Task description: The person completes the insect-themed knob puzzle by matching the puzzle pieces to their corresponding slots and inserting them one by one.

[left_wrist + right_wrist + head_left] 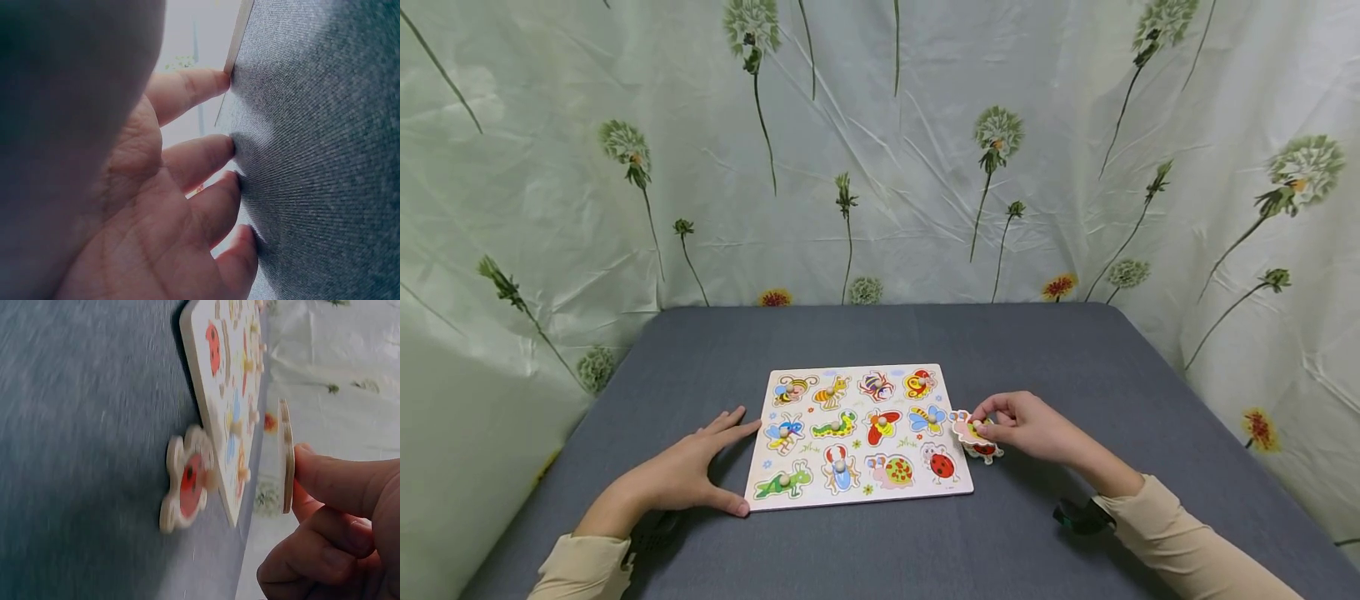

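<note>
A pale wooden peg puzzle board with several knobbed insect pieces lies on the table. My left hand is spread along its left side, index fingertip and thumb touching the edge. Beyond the board's right edge, my right hand pinches a snail puzzle piece by its knob. In the right wrist view that piece is seen edge-on, raised off the table. Below it a ladybug piece with a knob lies beside the board; in the head view it is partly covered.
The snail picture and the ladybug picture at the board's bottom right show no knobs. A dark grey cloth covers the table. A dandelion-print curtain hangs behind and at the sides.
</note>
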Action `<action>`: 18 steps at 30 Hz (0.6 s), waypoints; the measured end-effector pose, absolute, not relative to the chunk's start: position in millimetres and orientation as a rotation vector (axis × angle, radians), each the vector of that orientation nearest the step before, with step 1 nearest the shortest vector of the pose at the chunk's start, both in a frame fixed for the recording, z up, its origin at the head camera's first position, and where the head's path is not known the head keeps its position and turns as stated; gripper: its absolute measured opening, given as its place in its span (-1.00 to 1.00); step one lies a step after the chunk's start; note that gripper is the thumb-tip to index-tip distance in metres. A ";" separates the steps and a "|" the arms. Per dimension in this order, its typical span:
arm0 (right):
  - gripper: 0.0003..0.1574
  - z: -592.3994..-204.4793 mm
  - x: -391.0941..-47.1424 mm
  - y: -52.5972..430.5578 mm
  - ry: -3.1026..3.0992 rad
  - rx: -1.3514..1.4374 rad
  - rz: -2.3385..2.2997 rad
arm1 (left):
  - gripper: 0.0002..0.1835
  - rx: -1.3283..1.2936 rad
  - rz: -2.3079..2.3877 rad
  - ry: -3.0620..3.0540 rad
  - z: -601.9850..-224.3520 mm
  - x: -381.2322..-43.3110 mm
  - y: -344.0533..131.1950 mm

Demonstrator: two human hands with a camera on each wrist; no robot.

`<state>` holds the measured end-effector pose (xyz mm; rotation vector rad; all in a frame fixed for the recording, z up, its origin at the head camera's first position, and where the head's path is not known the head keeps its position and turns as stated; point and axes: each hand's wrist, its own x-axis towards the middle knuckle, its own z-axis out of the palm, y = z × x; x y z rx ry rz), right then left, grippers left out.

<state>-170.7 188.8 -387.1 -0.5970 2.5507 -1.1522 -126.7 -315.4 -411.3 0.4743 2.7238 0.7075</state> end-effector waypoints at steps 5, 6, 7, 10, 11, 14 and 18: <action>-0.75 -389.2 -168.1 173.6 2.498 -0.627 -1.171 | 0.32 0.470 0.700 2.727 -410.0 -125.9 -314.5; -0.76 -390.0 -167.9 171.0 2.488 -0.633 -1.175 | 0.32 0.467 0.697 2.729 -409.8 -126.0 -314.4; -0.77 -390.7 -167.5 168.4 2.484 -0.641 -1.172 | 0.32 0.467 0.695 2.730 -409.5 -125.9 -314.1; -0.79 -393.1 -167.0 161.6 2.479 -0.665 -1.162 | 0.32 0.465 0.687 2.734 -408.7 -125.7 -313.7; -0.80 -394.0 -166.9 159.7 2.480 -0.669 -1.154 | 0.32 0.464 0.686 2.734 -408.6 -125.6 -313.6; -0.81 -396.0 -166.7 153.9 2.479 -0.680 -1.140 | 0.32 0.466 0.685 2.733 -408.3 -125.1 -313.5; -0.83 -397.8 -166.8 147.4 2.488 -0.718 -1.135 | 0.32 0.470 0.683 2.736 -409.0 -125.3 -314.1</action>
